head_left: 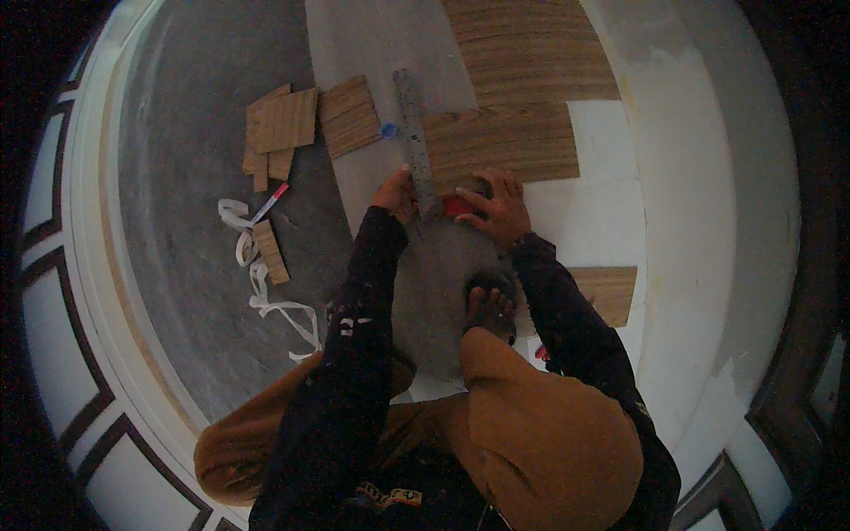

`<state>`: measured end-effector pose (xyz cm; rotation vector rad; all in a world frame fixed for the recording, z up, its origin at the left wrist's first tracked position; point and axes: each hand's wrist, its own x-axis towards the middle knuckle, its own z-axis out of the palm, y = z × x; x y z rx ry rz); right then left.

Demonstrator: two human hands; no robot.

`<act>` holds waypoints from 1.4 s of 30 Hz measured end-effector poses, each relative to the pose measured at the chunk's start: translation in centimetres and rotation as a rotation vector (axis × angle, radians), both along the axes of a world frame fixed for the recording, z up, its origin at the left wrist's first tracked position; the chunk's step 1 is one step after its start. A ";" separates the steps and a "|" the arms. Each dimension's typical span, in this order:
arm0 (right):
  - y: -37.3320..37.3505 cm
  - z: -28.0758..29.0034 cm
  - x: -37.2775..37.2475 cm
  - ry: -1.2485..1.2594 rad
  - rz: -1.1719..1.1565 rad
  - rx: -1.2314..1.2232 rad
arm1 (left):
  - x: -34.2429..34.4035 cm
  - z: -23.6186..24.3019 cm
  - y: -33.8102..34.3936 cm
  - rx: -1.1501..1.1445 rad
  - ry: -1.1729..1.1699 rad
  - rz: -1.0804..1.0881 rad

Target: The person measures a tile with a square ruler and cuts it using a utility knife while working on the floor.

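Note:
A steel ruler (412, 133) lies lengthwise along the left end of a wood-grain floor plank (505, 142). At the ruler's near end, my left hand (396, 196) has curled fingers against its left edge. My right hand (501, 211) is bent over a small red and black object (457, 206) at the plank's near edge; its kind is partly hidden by the fingers. Under the ruler and both hands is a grey board or sheet (429, 274). A small blue round piece (389, 130) sits just left of the ruler.
Wood-grain offcuts (288, 124) are piled at the left, with another cut piece (350, 115) by the ruler. A red-and-white pen (269, 203) and curled white strips (288, 310) lie nearer. Another plank (536, 53) is beyond; my sandalled foot (490, 308) stands between my arms.

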<state>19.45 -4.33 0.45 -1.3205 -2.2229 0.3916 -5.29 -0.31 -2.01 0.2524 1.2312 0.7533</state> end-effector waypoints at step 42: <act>-0.5 0.5 0.0 0.019 -0.035 -0.064 | -3.2 -3.5 -0.8 0.005 -0.801 0.167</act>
